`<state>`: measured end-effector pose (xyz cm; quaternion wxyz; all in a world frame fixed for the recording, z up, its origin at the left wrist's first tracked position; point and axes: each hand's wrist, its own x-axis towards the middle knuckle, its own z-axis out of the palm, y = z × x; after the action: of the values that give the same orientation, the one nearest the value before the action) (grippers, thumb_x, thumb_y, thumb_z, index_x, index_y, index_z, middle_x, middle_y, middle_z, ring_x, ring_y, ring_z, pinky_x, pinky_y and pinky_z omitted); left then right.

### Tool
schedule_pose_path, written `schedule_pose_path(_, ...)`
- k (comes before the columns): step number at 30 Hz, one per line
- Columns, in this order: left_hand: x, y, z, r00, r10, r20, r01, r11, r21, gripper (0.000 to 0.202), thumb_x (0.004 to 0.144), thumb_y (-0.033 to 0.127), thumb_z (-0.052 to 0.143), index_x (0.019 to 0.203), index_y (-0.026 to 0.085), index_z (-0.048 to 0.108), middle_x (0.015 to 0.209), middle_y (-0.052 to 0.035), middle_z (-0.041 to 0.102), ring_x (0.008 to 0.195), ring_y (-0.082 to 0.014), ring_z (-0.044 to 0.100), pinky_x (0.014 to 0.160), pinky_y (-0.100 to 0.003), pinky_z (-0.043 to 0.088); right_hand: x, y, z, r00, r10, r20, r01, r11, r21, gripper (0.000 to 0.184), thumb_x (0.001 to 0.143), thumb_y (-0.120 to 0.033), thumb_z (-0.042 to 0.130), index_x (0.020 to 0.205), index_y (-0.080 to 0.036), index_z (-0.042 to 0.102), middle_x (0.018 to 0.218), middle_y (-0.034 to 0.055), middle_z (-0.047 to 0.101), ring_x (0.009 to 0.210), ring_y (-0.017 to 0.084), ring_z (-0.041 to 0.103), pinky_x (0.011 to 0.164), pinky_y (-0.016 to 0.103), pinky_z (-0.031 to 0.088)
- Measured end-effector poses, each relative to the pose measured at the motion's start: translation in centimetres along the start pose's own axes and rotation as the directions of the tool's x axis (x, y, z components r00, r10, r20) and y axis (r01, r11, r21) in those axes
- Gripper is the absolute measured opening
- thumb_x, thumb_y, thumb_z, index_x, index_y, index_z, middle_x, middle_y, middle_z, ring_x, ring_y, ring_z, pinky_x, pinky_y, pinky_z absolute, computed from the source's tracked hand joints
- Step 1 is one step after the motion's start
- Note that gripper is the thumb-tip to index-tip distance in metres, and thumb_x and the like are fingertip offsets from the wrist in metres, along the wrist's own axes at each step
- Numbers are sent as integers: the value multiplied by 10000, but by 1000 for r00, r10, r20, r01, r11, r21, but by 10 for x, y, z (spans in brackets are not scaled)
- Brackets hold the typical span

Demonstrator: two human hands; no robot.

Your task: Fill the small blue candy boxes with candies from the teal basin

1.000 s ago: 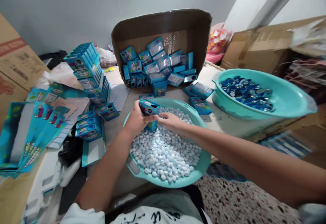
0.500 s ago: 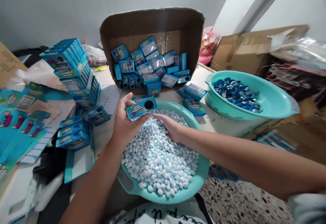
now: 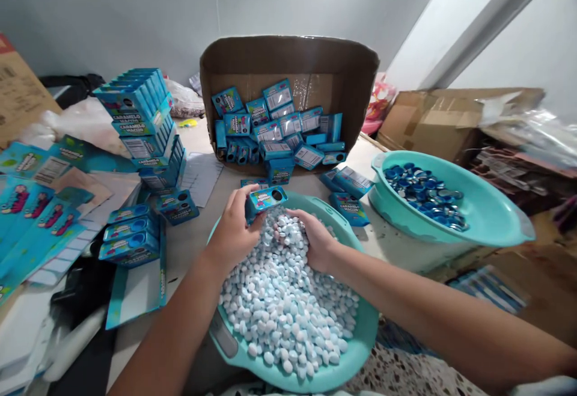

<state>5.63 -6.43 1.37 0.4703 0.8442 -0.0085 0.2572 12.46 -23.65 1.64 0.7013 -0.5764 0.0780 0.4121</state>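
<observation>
Above the far side of a turquoise basin (image 3: 366,330), my left hand (image 3: 234,228) grips a small blue candy box (image 3: 267,199) marked "Caramelo Macizo", a dark round spot at its end. Small white and pale blue candies (image 3: 288,318) heap up in the basin. My right hand (image 3: 319,241) is cupped around a mound of these candies just below the box; its fingertips are partly buried. More blue boxes (image 3: 349,207) lie on the table right behind the basin.
A cardboard carton (image 3: 288,53) on its side holds many blue boxes (image 3: 274,131). Tall box stacks (image 3: 135,104) and printed sheets (image 3: 27,204) crowd the left. At right, another turquoise basin (image 3: 491,219) contains shiny blue-and-silver pieces (image 3: 419,194).
My right hand has gathered a mound of candies and raised it toward the box. The left hand has tilted the box slightly. The camera view has shifted, so the scene sits lower and further right.
</observation>
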Motion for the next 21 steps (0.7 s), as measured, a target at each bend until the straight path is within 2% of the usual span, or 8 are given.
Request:
schedule_pose_path(3, 0, 7, -4, 997, 74, -2, -74, 996, 55, 389, 829, 117, 633, 1206, 207, 606, 1157, -80, 611, 1091, -238, 631, 893, -288, 544, -3, -10, 1, 997, -42, -59, 51, 984, 169, 233, 940, -351, 476, 802, -197, 584, 684, 64, 676, 588, 180, 647, 500, 245, 517)
schedule_pose_path(7, -2, 12, -8, 994, 98, -46, -95, 993, 67, 408, 748, 129, 623, 1153, 181, 620, 1082, -73, 604, 1010, -238, 632, 855, -297, 532, -7, -26, 10, 989, -88, -118, 125, 927, 353, 215, 939, -282, 452, 771, -186, 543, 663, 44, 636, 546, 127, 594, 435, 175, 455)
schedule_pose_path(9, -5, 16, -10, 994, 69, -79, -66, 997, 33, 395, 735, 162, 621, 1130, 176, 627, 1069, -68, 607, 992, -239, 630, 842, -303, 526, -9, -36, 20, 982, -125, -143, 174, 891, 419, 221, 949, -270, 427, 782, -180, 540, 649, 23, 613, 536, 104, 579, 431, 150, 448)
schedule_pose_path(13, -16, 32, -9, 984, -132, -121, 121, 989, -88, 361, 730, 165, 611, 1087, 202, 648, 1062, -45, 632, 961, -229, 639, 782, -291, 528, -15, -60, 42, 966, -206, -154, 256, 836, 485, 258, 979, -291, 383, 804, -175, 534, 625, -3, 582, 521, 78, 562, 433, 118, 440)
schedule_pose_path(15, -22, 38, -6, 975, -192, -115, 179, 978, -108, 350, 729, 149, 617, 1071, 213, 655, 1054, -37, 645, 962, -233, 643, 786, -300, 532, -18, -72, 53, 960, -245, -135, 279, 809, 517, 285, 995, -303, 357, 804, -174, 524, 602, -11, 567, 495, 68, 544, 427, 110, 429)
schedule_pose_path(19, -32, 37, 3, 990, -130, -59, 126, 990, -69, 378, 803, 201, 617, 1180, 206, 638, 1127, -66, 647, 1059, -264, 633, 844, -334, 541, -22, -83, 66, 944, -322, -77, 302, 745, 594, 285, 1009, -307, 344, 806, -182, 501, 587, -28, 568, 467, 58, 545, 431, 113, 431)
schedule_pose_path(21, -35, 34, 5, 995, -97, -25, 96, 994, -60, 396, 863, 263, 596, 1253, 199, 610, 1187, -86, 638, 1121, -278, 618, 880, -347, 542, -22, -82, 67, 941, -336, -47, 295, 742, 602, 282, 1006, -310, 344, 802, -186, 494, 588, -32, 571, 467, 56, 551, 440, 116, 441)
